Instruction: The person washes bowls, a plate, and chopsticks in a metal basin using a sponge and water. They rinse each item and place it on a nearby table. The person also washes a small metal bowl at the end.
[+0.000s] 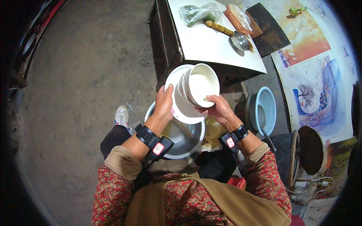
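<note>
My left hand (163,103) grips the left rim of a white plate (186,113), its thumb on the upper face. A pink pattern shows near the plate's lower edge. Tilted over the plate is a stack of white bowls (202,83), nested one in another. My right hand (219,108) holds this stack at its lower right rim, thumb inside the top bowl. Below both hands a metal basin (181,144) holds some liquid, and a stick-like thing (183,128) lies in it, partly hidden by the plate.
Ahead stands a white-topped cabinet (198,48) with a plastic bag (200,14), a bundled whisk brush (219,28), a metal bowl (241,41) and an orange basket (237,21). A light blue basin (265,110) leans at the right. Concrete floor (84,84) spreads to the left.
</note>
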Action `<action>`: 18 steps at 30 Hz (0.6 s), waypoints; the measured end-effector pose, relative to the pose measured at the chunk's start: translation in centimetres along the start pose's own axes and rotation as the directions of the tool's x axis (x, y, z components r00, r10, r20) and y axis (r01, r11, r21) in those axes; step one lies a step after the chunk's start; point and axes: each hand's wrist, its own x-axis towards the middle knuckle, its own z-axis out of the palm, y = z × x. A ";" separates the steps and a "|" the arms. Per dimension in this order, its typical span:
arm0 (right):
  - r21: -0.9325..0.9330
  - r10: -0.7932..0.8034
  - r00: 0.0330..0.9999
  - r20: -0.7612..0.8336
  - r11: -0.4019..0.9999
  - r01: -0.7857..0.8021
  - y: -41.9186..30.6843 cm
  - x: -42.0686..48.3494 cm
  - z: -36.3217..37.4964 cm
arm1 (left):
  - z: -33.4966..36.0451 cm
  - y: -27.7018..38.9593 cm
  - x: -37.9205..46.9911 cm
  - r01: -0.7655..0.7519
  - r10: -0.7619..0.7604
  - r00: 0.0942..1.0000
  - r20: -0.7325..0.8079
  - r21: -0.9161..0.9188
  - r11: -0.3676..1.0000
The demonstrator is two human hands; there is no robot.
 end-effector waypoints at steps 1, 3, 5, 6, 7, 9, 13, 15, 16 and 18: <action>-0.008 -0.012 1.000 0.001 1.000 0.012 0.2 0.1 0.1 | 0.0 0.0 0.0 -0.019 0.019 1.000 0.019 -0.023 1.000; -0.040 -0.027 0.999 -0.024 0.999 0.026 0.5 0.3 0.5 | -0.1 0.0 0.1 -0.027 0.029 0.999 0.021 -0.056 0.998; -0.066 -0.017 0.999 -0.041 0.998 0.014 0.5 0.5 0.9 | -0.3 0.1 0.1 -0.024 0.024 1.000 -0.016 -0.043 0.999; -0.077 -0.002 0.999 -0.045 0.997 -0.002 0.4 0.5 1.1 | -0.4 0.1 0.1 -0.038 0.037 0.999 -0.016 -0.043 0.998; -0.087 0.013 0.999 -0.050 0.996 -0.017 0.3 0.5 1.3 | -0.5 0.2 0.1 -0.012 0.011 0.999 -0.033 -0.037 0.999; -0.139 0.027 0.998 -0.061 0.990 -0.035 -0.1 0.5 1.6 | -0.9 0.4 -0.1 0.017 -0.018 0.999 -0.046 -0.037 0.999; -0.296 -0.006 0.997 -0.073 0.955 -0.016 -0.7 0.7 1.1 | -1.2 0.8 -0.4 0.029 -0.039 0.993 -0.110 -0.097 0.995; -0.352 -0.113 0.984 -0.134 0.934 0.059 -0.4 0.8 0.3 | -1.1 1.2 -0.4 0.012 -0.021 0.992 -0.123 -0.067 0.998; -0.381 -0.199 0.967 -0.158 0.916 0.126 -0.2 1.0 -0.2 | -1.0 1.6 -0.5 -0.002 -0.006 0.994 -0.111 -0.078 0.997; -0.462 -0.444 0.866 -0.229 0.833 0.305 0.6 1.2 -1.3 | -0.9 2.2 -0.8 -0.025 0.016 0.996 -0.091 -0.103 0.994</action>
